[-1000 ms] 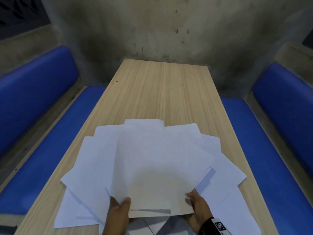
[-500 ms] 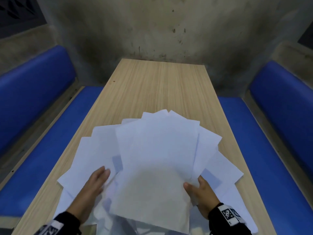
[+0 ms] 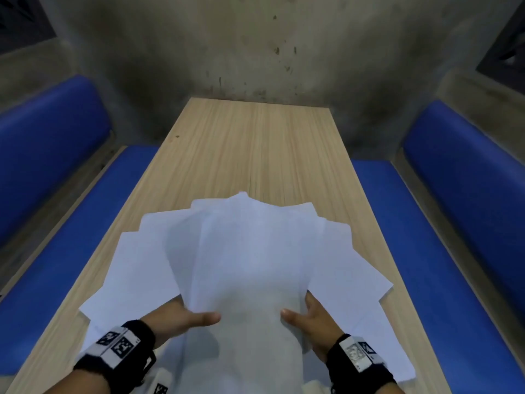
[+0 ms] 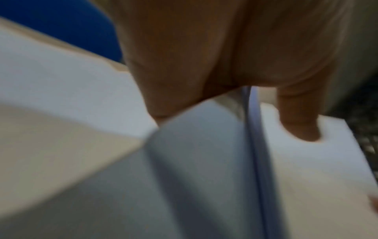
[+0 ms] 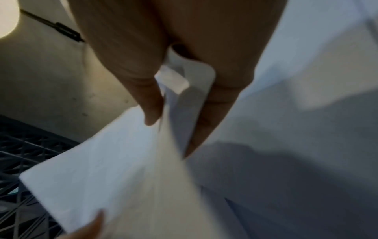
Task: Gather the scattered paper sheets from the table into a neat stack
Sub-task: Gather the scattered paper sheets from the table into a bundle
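Several white paper sheets (image 3: 250,268) lie fanned over the near half of the wooden table (image 3: 250,149). A lifted bundle of sheets (image 3: 247,314) sits in the middle between both hands. My left hand (image 3: 184,317) grips its left edge, thumb on top, fingers underneath. My right hand (image 3: 306,317) pinches the right edge the same way. In the left wrist view the left thumb presses a sheet (image 4: 327,158) from above. The right wrist view shows the sheets (image 5: 122,169) pinched between the thumb and fingers (image 5: 204,121). More loose sheets (image 3: 369,280) spread flat to the left and right.
Blue padded benches (image 3: 51,132) (image 3: 460,155) flank the table on both sides. A stained concrete wall (image 3: 255,46) closes the far end. The far half of the tabletop shows bare wood. A dark lattice grille (image 5: 24,153) appears in the right wrist view.
My left hand moved in from the loose sheets on the left and took hold of the bundle's left edge. The held sheets have drawn closer together.
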A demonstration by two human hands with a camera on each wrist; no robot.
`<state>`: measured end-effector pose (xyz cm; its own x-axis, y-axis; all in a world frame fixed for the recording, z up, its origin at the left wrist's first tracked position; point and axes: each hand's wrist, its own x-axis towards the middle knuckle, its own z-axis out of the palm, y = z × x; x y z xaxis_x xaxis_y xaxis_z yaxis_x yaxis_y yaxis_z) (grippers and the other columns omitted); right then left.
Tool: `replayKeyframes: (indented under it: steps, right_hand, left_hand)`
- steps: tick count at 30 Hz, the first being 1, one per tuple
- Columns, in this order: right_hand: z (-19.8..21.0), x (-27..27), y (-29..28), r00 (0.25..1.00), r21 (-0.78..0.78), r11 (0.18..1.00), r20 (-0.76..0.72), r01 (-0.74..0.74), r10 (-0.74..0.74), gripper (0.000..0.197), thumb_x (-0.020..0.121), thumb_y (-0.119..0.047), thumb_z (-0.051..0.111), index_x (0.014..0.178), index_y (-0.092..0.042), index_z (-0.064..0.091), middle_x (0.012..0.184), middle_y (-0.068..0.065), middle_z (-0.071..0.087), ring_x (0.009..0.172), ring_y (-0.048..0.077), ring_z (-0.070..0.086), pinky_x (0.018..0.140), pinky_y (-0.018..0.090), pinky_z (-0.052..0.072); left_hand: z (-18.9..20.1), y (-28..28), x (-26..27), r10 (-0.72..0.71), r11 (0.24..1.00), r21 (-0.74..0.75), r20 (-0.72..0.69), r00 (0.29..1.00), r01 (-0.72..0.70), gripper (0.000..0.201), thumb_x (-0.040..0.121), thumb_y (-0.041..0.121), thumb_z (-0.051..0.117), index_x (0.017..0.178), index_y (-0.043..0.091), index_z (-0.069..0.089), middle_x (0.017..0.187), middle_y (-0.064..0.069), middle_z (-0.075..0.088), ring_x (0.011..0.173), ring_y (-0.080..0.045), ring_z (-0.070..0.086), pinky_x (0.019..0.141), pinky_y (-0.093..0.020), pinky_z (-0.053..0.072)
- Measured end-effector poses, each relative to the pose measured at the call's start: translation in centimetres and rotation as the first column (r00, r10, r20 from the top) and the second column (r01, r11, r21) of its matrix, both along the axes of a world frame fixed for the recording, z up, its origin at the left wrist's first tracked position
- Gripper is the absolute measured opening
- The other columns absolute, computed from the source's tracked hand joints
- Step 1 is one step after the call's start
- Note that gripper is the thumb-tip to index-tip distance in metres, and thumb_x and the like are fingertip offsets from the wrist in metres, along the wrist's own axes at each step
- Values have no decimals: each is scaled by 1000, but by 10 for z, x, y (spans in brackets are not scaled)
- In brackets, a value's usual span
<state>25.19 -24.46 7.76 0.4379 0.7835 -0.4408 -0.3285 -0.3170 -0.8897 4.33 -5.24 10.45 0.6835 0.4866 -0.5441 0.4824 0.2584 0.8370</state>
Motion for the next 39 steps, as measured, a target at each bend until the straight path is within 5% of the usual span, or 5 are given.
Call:
replayKeyframes:
  steps: [4,13,24,35,39]
  right_hand:
    - [-7,19,-3,970,-65,976,141,208,-198,41,74,-32,72,109,-20,56,109,14,68,87,20,66,72,30,53]
    - [-26,82,-52,719,-648,434,695,626,1,104,48,-69,74,122,-6,37,130,18,41,122,34,36,100,51,30]
    - [3,108,-18,694,-331,859,719,391,-38,37,77,-8,70,113,-9,62,113,12,69,109,33,60,101,44,40]
    - [-5,115,-74,903,-532,747,371,398,-217,67,68,-31,82,123,-7,51,124,15,58,106,33,58,84,40,46]
    - [-15,101,-85,693,-180,686,-27,705,-720,40,81,-5,68,119,1,57,117,23,64,79,28,64,67,33,59]
  left_hand:
    - [-34,11,-8,231,969,95,-20,973,-228,59,67,27,80,119,21,54,113,-1,66,107,-24,60,94,-36,46]
    - [-82,16,-38,585,811,134,-184,790,-569,30,89,4,60,117,-6,54,109,-26,65,101,-45,62,95,-54,48]
    - [-83,7,-41,596,803,112,-189,781,-586,40,87,10,64,123,-2,51,114,-24,64,105,-44,60,98,-54,47]
    - [-98,11,-45,595,804,131,-177,784,-581,43,85,16,68,122,0,55,113,-25,66,100,-44,63,94,-57,49]
    - [-99,12,-48,581,814,137,-166,797,-564,40,85,15,67,121,-2,56,113,-26,66,101,-44,63,95,-58,49]
